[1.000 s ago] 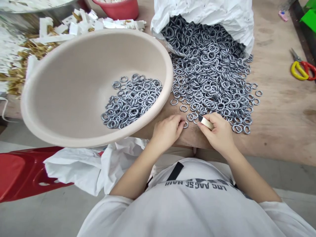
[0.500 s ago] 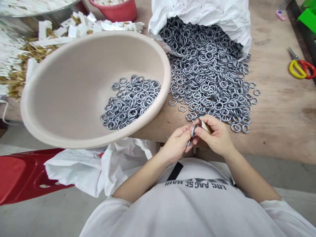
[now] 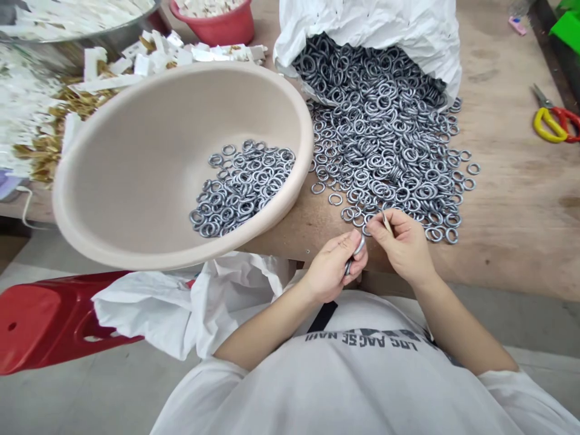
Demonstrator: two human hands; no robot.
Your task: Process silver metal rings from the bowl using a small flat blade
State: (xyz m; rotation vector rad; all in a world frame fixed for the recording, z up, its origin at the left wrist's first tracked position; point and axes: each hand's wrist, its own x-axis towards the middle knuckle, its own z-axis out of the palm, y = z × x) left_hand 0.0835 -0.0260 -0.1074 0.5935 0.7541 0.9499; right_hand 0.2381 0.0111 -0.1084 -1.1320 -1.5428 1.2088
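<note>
My left hand [image 3: 334, 267] is closed, with one shiny grey ring [image 3: 359, 244] pinched between thumb and fingers and another grey ring [image 3: 347, 266] lower in the curled fingers. Just to the right, my right hand [image 3: 406, 249] is closed on a small flat beige piece with a dark edge [image 3: 386, 223], seen almost edge-on; its exact kind cannot be made out. The two hands are slightly apart at the table's front edge. Beyond them spreads a large pile of grey rings [image 3: 385, 145]. A wide beige basin [image 3: 122, 157] on the left holds a smaller heap of rings [image 3: 247, 187].
A white sack [image 3: 367, 21] lies open behind the pile. Scissors [image 3: 550, 124] with yellow and red handles lie at right. White and brown scraps [image 3: 97, 78], a metal bowl [image 3: 90, 51] and a red tub [image 3: 217, 24] stand back left. A red stool [image 3: 40, 326] is below.
My hands have separated slightly, the right one drawing away from the ring in the left. The beige piece has turned from showing its flat side to nearly edge-on.
</note>
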